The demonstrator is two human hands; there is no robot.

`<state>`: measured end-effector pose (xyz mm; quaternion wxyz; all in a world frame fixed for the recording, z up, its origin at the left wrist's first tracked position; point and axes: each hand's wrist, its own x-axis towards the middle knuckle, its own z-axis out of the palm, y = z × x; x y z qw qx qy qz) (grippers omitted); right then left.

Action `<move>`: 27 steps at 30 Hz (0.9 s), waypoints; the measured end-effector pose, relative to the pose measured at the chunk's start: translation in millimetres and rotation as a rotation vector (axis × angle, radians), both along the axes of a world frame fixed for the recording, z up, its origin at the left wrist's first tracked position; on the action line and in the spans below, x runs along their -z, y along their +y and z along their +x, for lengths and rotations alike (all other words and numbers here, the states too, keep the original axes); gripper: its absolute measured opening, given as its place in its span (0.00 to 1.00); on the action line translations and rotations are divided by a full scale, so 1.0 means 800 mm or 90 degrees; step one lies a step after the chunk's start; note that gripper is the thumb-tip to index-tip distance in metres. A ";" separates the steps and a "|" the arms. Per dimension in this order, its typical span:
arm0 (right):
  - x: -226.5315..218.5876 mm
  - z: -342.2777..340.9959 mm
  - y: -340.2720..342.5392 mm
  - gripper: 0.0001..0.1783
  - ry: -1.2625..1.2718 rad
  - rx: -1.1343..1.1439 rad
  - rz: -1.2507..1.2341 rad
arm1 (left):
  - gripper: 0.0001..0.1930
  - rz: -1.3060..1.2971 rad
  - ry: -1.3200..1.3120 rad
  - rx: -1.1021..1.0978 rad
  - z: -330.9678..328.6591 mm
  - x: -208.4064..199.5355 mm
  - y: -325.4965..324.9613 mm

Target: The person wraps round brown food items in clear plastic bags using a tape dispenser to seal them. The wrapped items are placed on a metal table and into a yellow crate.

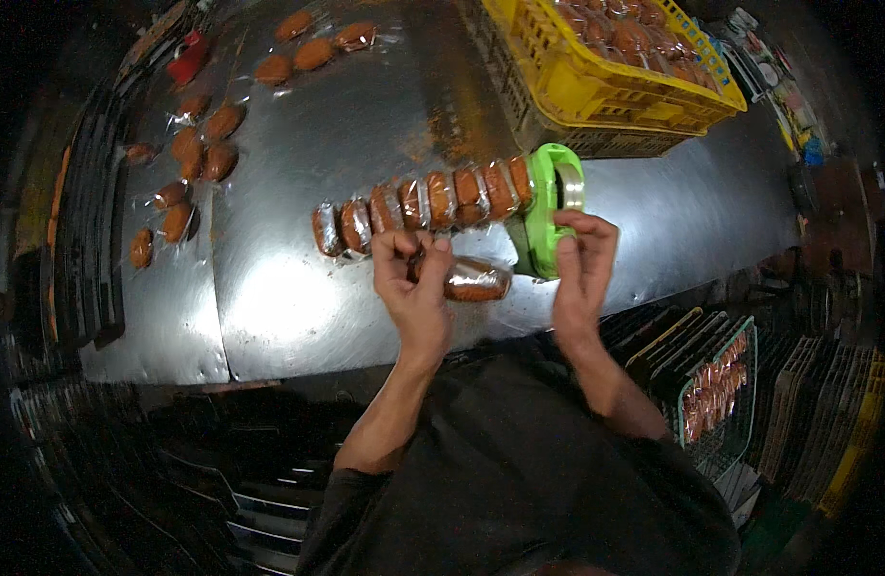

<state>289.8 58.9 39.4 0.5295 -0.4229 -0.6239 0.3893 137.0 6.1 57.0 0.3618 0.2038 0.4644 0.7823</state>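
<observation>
My left hand (413,288) is closed on the gathered end of a clear-wrapped brown bread roll (478,280), held low over the metal table. At the green tape dispenser (543,216) with its roll of clear tape, my right hand (586,264) has its thumb and forefinger apart beside the near side. Whether a fingertip touches the dispenser or a bit of tape, I cannot tell. Several wrapped rolls (440,199) stand side by side in a row just beyond my left hand, running up to the dispenser.
More wrapped rolls (221,122) lie scattered on the metal table (308,144) at the left and far left, near a red object (187,58). A yellow crate (615,96) full of wrapped rolls stands at the far right. Below the table edge, at right, is a wire basket (752,384) of packed goods.
</observation>
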 end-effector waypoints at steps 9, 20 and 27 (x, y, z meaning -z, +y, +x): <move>0.047 0.059 0.069 0.13 -0.266 0.184 -0.064 | 0.12 -0.103 0.080 0.097 0.023 0.024 0.017; -0.017 -0.023 -0.048 0.11 -0.043 -0.016 -0.098 | 0.12 -0.076 0.115 0.002 0.019 0.057 0.030; -0.026 -0.073 -0.022 0.34 0.001 -0.237 -0.270 | 0.15 -0.063 0.214 0.016 -0.024 0.002 -0.004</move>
